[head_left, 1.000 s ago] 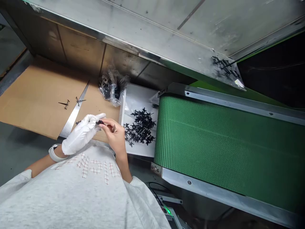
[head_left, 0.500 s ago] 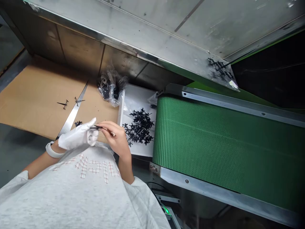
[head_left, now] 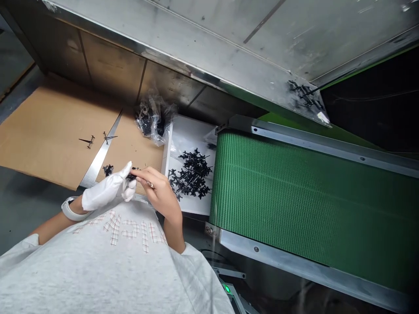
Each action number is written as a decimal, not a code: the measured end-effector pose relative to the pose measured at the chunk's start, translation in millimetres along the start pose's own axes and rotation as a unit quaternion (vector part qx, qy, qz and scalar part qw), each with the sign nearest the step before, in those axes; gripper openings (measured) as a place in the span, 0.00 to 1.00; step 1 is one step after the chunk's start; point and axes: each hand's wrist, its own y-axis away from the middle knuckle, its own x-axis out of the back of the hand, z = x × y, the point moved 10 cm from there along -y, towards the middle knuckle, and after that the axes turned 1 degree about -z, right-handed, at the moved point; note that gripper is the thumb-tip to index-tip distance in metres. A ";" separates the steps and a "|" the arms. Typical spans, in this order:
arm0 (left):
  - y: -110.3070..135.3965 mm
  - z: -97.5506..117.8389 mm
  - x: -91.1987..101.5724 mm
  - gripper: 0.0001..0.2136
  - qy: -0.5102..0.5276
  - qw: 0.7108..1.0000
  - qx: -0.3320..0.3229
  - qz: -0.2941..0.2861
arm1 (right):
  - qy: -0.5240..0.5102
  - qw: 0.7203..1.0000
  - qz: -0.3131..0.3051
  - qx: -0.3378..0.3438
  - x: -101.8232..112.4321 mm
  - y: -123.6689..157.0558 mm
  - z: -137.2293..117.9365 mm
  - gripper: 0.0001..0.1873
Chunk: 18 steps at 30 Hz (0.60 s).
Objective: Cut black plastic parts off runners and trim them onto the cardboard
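My left hand (head_left: 109, 187), in a white glove, is closed around a small black plastic part (head_left: 131, 177). Bare and pinching, my right hand (head_left: 157, 187) meets it from the right and grips the same part; fingers hide most of its shape. Beyond the hands, a small cluster of black pieces (head_left: 108, 170) lies on the cardboard sheet (head_left: 49, 117). Farther left are two thin black branched parts, one on the cardboard (head_left: 87, 141) and one by the metal strip (head_left: 109, 137). To the right, a white tray (head_left: 193, 207) holds a heap of similar black parts (head_left: 193, 172).
A clear plastic bag (head_left: 153, 117) with dark contents stands behind the tray. The green conveyor belt (head_left: 294, 200) runs off to the right between metal rails. Overhead, a metal shelf (head_left: 196, 48) carries more black parts (head_left: 306, 96) near its right end.
The black part has turned between my hands and now shows less of its length. My right fingers have shifted slightly left, closer to the glove. The view has moved a little.
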 end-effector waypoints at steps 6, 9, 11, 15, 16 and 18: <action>-2.4 4.7 -0.4 0.23 -0.018 0.999 -0.030 0.013 | -0.016 0.999 0.026 -0.013 6.6 1.3 1.2 0.15; -1.6 7.4 -3.5 0.22 -0.022 0.999 -0.035 0.009 | -0.062 0.996 0.047 -0.050 9.6 2.4 11.0 0.16; -0.3 10.4 -4.7 0.20 -0.029 0.999 -0.039 0.008 | -0.094 0.992 0.053 -0.065 9.5 1.9 16.2 0.15; 1.7 15.9 -8.4 0.18 -0.054 0.998 -0.044 -0.004 | -0.105 0.991 0.065 -0.054 12.6 -0.9 16.6 0.12; 1.7 17.2 -9.9 0.18 -0.063 0.997 -0.046 -0.010 | -0.107 0.991 0.065 -0.049 13.2 -1.4 15.9 0.12; 1.0 20.8 -12.9 0.17 -0.080 0.995 -0.053 -0.018 | -0.124 0.990 0.057 -0.043 12.9 -2.0 14.7 0.13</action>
